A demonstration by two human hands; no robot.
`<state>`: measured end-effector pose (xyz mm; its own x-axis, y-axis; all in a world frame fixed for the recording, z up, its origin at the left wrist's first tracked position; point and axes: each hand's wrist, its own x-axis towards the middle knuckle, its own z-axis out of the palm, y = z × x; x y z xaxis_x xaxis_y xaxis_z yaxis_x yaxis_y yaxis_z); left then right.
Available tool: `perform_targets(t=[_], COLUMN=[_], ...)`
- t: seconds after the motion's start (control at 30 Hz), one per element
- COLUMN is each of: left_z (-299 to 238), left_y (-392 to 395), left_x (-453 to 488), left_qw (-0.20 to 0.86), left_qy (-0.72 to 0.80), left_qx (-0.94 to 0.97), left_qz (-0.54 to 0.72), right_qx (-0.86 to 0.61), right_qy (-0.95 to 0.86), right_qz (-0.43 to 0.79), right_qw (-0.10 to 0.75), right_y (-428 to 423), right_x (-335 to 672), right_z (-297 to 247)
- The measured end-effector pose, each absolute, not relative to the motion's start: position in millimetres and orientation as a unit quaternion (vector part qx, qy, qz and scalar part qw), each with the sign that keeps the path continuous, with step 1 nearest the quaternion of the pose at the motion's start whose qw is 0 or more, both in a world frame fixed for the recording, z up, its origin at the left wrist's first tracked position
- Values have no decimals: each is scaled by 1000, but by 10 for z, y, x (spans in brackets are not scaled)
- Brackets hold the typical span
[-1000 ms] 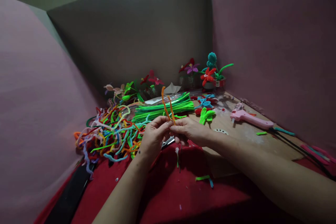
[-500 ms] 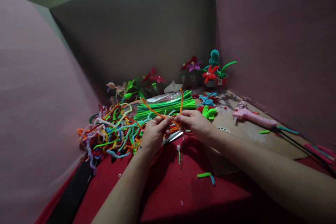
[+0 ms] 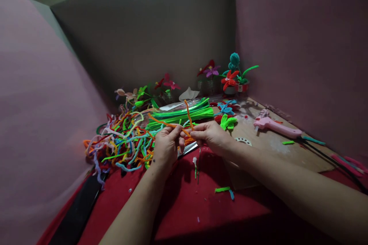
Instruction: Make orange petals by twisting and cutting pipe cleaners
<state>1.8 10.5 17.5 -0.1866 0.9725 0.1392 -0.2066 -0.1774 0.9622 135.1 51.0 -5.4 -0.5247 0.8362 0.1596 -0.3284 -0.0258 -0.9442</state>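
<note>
Between my hands is an orange pipe cleaner [image 3: 188,114], bent so that one end points up and another slants to the upper left. My left hand [image 3: 168,143] pinches it from the left with the fingers curled. From the right, my right hand [image 3: 211,136] grips it between thumb and fingertips. The fingers partly hide where the orange strands cross. Just below the hands, scissors [image 3: 189,147] lie with their blades showing. A short green stem with a white tip [image 3: 195,165] rests on the red cloth nearer to me.
Tangled coloured pipe cleaners [image 3: 120,145] heap at left, beside a bundle of green ones [image 3: 184,114]. A pink glue gun [image 3: 276,127] lies on the cardboard [image 3: 270,153] at right, its black cord trailing. Pipe-cleaner flowers [image 3: 230,79] stand at the back. Green and blue scraps [image 3: 222,190] lie in front.
The upright orange end has swung left and now leans leftward, while the slanting end has dipped lower. Both hands stay close together on the pipe cleaner.
</note>
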Motion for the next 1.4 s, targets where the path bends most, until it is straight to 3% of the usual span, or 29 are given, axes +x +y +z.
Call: perform_targets(t=[0.47,0.6,0.87,1.1,1.3,1.4], left_z=[197,189,119,107,102,106], left_y=[88,83,117,90,109,118], left_x=[-83,-74,-43,-30,-21,-27], left_qw=[551,516,494,495,435,429], left_qy=[478,505,469,468,512,503], left_qx=[459,502,484,513,511,512], left_qz=[507,477,549,522,537,548], right_qx=[-336,-327,-280,-298,-302,-272], right_qy=[-702,-721,-665,-718,-763,-697], right_qz=[537,523,632,578,528,623], right_qw=[326,316,282,247,220,227], right_y=[434,459,476,438,425,442], right_x=[1410,1412,1355,1354,1359,1363], right_z=[121,93,-6,-6,6,-8])
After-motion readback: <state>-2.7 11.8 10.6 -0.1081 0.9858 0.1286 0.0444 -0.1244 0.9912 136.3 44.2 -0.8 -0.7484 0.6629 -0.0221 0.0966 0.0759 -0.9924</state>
